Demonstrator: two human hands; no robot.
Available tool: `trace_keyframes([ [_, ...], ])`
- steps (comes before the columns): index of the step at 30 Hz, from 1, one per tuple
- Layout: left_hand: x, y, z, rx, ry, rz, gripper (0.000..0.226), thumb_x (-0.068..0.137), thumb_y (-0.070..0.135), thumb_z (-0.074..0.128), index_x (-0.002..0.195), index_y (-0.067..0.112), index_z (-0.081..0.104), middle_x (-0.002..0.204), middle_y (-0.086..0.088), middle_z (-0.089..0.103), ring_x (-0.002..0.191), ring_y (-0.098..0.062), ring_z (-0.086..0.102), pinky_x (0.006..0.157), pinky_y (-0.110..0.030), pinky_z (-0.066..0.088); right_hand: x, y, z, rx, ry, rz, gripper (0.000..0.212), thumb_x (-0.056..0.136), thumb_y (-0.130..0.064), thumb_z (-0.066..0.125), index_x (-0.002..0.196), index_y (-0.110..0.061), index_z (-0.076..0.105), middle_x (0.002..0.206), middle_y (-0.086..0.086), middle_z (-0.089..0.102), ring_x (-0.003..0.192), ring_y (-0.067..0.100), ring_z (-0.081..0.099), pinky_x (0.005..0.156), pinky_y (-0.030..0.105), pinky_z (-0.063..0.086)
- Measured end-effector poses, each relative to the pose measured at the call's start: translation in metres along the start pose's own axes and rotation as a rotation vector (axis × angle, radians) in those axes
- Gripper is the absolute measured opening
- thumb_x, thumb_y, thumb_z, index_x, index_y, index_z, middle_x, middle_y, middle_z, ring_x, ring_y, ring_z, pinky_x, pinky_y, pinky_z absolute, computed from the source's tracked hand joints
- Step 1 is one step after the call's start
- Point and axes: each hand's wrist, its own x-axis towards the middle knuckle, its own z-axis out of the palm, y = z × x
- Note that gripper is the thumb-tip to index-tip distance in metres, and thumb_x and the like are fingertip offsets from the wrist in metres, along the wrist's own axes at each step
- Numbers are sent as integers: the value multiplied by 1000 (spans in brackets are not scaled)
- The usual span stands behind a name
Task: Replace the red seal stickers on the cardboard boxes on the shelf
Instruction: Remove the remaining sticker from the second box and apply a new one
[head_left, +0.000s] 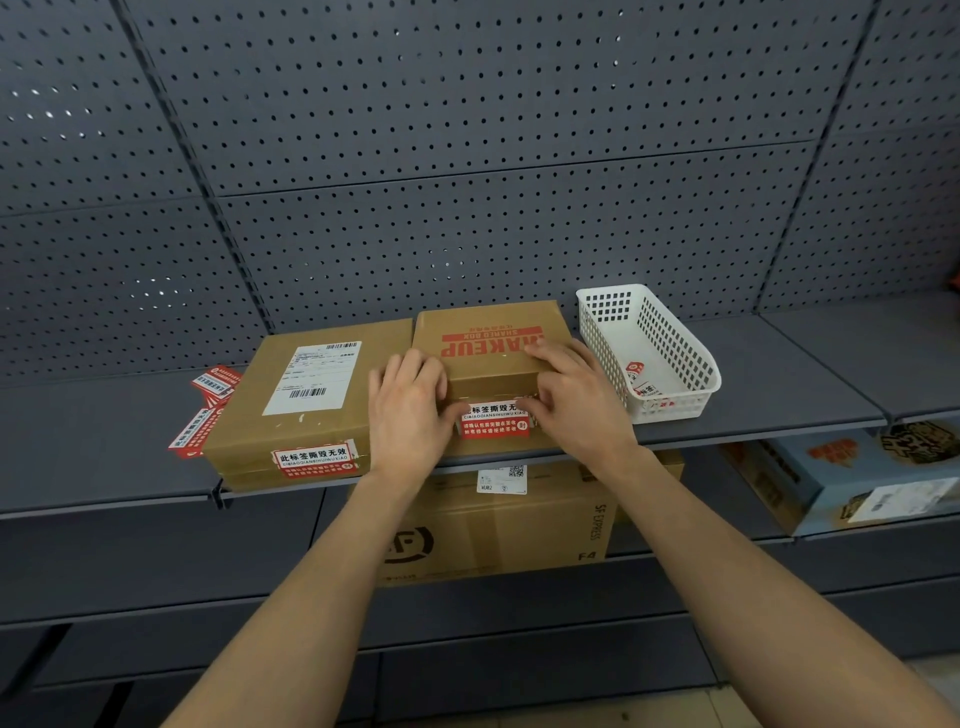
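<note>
Head view: both hands work the front of one box on the shelf (769, 395).
Left grip: left hand (408, 410) lies flat on the makeup box (488, 364), fingers spread, clamped on nothing.
Right grip: right hand (571, 400), fingertips pressing the red seal sticker (493, 420).
Sticker axis: long side runs left-right between the hands, folded over the front edge.
Left of grips: labelled box (306, 400), its seal (316, 459) on.
Farther left: loose stickers (205, 410).
Right: white basket (649, 348) holding sticker scraps.
Progress: likely last seal being smoothed down.

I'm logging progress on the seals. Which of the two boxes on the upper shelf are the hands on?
The right box, printed MAKEUP in red; both hands touch its front by the red seal sticker. The left box with the white shipping label is untouched.
</note>
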Motion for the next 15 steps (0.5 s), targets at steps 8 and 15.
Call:
trace_keyframes([
  [8, 12, -7, -1, -169, -47, -73, 53, 74, 37, 96, 81, 29, 44, 100, 14, 51, 101, -15, 44, 93, -41, 42, 3, 16, 0, 106, 4, -87, 43, 89, -28, 85, 67, -29, 48, 153, 0, 61, 149, 19, 48, 132, 49, 26],
  [15, 0, 14, 0, 83, -42, -22, 116, 62, 74, 88, 155, 28, 35, 123, -1, 48, 112, -24, 46, 98, -43, 46, -9, 0, 13, -91, 58, 1, 44, 85, -62, 76, 61, -24, 73, 158, -5, 55, 163, 24, 24, 126, 72, 8],
])
